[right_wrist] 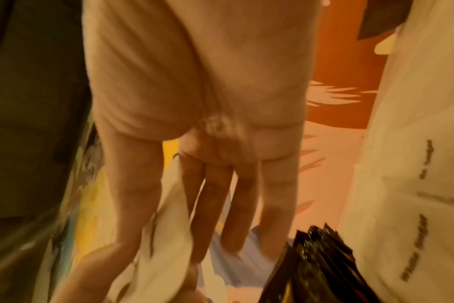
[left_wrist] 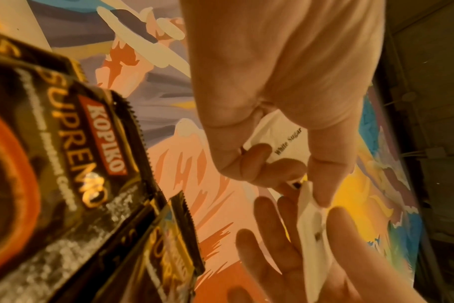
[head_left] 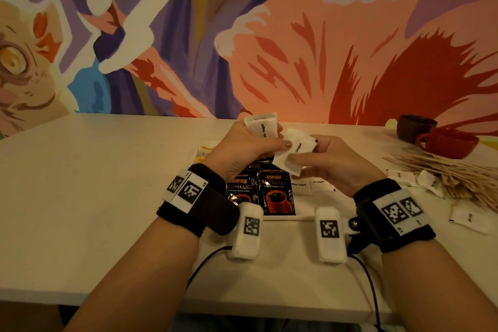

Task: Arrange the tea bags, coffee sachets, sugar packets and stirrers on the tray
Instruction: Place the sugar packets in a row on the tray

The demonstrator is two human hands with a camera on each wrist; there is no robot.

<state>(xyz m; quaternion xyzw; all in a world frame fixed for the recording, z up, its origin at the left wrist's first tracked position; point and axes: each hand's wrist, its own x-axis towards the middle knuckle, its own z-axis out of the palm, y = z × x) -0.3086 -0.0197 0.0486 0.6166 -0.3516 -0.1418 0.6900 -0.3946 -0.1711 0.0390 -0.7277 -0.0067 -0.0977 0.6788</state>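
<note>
Nearest you, the tray's (head_left: pixel 283 219) front edge runs across just ahead of your wrists, and two black coffee sachets (head_left: pixel 277 194) lie on it side by side, long axes running away from you. Just right of them a couple of flat sugar packets (head_left: pixel 301 186) sit in a short row, also on the tray as far as the head view shows.

Above those, both hands are raised over the tray and meet in the middle. Your right hand (head_left: pixel 331 163) pinches one white packet (head_left: pixel 292 155) between thumb and straightened fingers; its long axis tilts from lower left to upper right, and its left end reaches your left thumb. Your left hand (head_left: pixel 242 151) curls round a second packet (head_left: pixel 262 125), which stands nearly upright out of the top of the fist. So each hand is closed on its own packet, and the two packets touch or nearly touch.

The open space for sugar lies below and slightly right of your grip, closer to the right hand, so I'd judge that hand should go down first, turning its packet to line up with the row.

Farther right, off the tray, loose packets (head_left: pixel 470 219) and a heap of wooden stirrers (head_left: pixel 458 180) wait on the table (head_left: pixel 94 197). Something yellow (head_left: pixel 202 153), perhaps tea bags, peeks out behind your left wrist. Beyond stand a red cup (head_left: pixel 448 143) and a dark one (head_left: pixel 413 127).
</note>
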